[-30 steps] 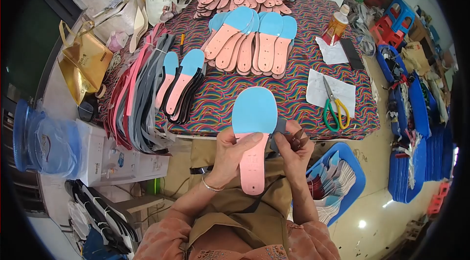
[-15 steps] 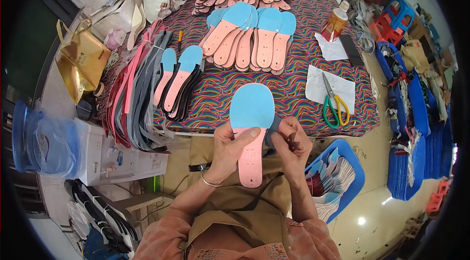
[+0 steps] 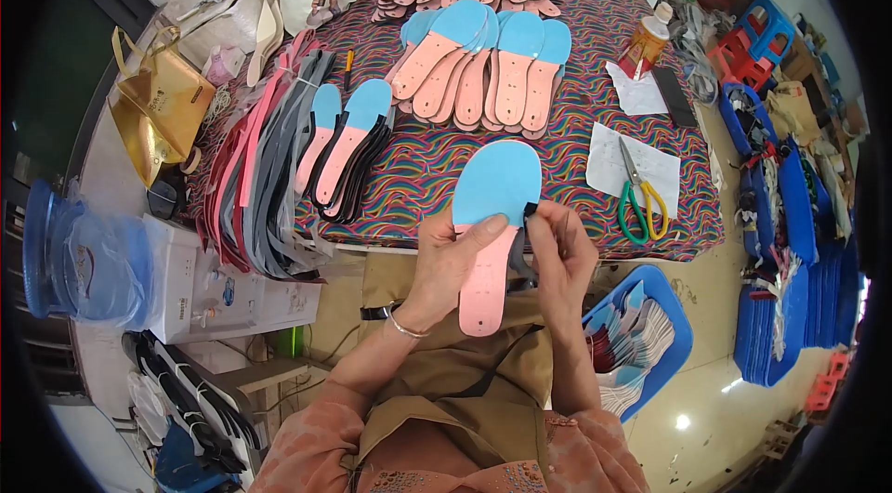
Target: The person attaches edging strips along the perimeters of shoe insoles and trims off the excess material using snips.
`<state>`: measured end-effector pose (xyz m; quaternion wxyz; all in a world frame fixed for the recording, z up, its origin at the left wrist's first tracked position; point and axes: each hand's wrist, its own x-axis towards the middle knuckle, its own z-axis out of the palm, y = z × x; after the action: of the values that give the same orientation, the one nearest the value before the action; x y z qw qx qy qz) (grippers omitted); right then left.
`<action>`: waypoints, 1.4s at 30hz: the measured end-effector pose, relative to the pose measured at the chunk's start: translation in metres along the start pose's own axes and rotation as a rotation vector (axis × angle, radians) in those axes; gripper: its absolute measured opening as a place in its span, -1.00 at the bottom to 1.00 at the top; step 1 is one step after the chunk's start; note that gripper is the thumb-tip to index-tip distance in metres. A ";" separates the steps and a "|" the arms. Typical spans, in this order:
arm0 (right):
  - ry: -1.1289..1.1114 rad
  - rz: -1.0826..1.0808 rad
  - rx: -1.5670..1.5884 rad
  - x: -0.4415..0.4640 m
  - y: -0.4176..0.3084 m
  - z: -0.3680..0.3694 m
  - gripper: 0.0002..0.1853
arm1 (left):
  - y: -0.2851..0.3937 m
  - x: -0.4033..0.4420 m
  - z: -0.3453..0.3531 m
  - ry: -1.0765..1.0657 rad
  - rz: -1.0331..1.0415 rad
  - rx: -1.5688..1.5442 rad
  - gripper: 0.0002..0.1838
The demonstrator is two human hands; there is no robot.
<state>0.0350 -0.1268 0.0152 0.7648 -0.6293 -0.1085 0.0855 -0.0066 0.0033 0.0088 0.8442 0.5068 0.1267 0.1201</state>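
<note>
A blue and pink insole (image 3: 497, 179) is held upright, blue end away from me, over the table's near edge. My left hand (image 3: 435, 265) grips its left side, thumb lying across the front and fingers behind. At the right edge, my right hand (image 3: 563, 256) pinches a dark strap (image 3: 531, 210), whose black end stands against the insole where blue meets pink. A grey length of it (image 3: 518, 254) shows lower down beside the pink part; the rest is hidden behind the insole and fingers.
Insole piles (image 3: 509, 89) lie on the patterned table (image 3: 437, 163). Left are bundled straps (image 3: 279, 154) and insoles with black straps (image 3: 353, 149). Scissors (image 3: 641, 200) rest on paper at right, near a bottle (image 3: 648, 39) and phone (image 3: 674, 96). A blue basket (image 3: 686, 330) stands below.
The insole has risen slightly and shifted right in my left hand. My right hand has turned the strap, so its black end now shows at the insole's edge.
</note>
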 end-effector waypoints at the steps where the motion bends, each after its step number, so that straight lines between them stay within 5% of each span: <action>1: 0.025 0.025 0.033 -0.007 -0.007 0.006 -0.85 | 0.003 0.002 -0.001 0.003 0.004 -0.005 -0.82; 4: 0.015 0.093 0.030 -0.026 0.008 0.001 -0.75 | 0.008 0.001 -0.005 -0.029 0.001 0.078 -0.81; 10: -0.098 -0.007 -0.183 -0.041 0.039 -0.005 -0.88 | 0.021 0.000 0.009 -0.057 -0.113 -0.164 -0.81; 22: -0.089 -0.074 -0.271 -0.031 0.029 -0.005 -0.91 | -0.001 0.014 -0.002 -0.093 0.175 0.233 -0.76; 28: 0.011 -0.227 -0.068 -0.004 0.020 0.006 -0.88 | -0.007 0.000 0.004 -0.156 -0.061 -0.028 -0.73; 30: -0.049 -0.248 -0.275 -0.011 0.019 -0.001 -0.89 | -0.008 -0.003 0.005 -0.016 0.042 0.090 -0.67; 37: -0.095 -0.564 -0.763 -0.047 0.026 -0.014 -0.83 | 0.031 0.011 0.001 -0.160 -0.279 -0.196 -0.64; 41: -0.168 -0.541 -0.630 -0.042 0.014 -0.015 -0.79 | 0.024 0.014 -0.001 -0.248 -0.328 -0.390 -0.65; 42: -0.124 -0.400 -0.476 -0.038 0.013 -0.017 -0.80 | 0.023 0.012 -0.001 -0.252 -0.329 -0.389 -0.65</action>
<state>0.0028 -0.1500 -0.0033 0.5896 -0.7503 -0.2935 -0.0565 0.0027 0.0183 0.0280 0.9428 0.3189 0.0758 -0.0604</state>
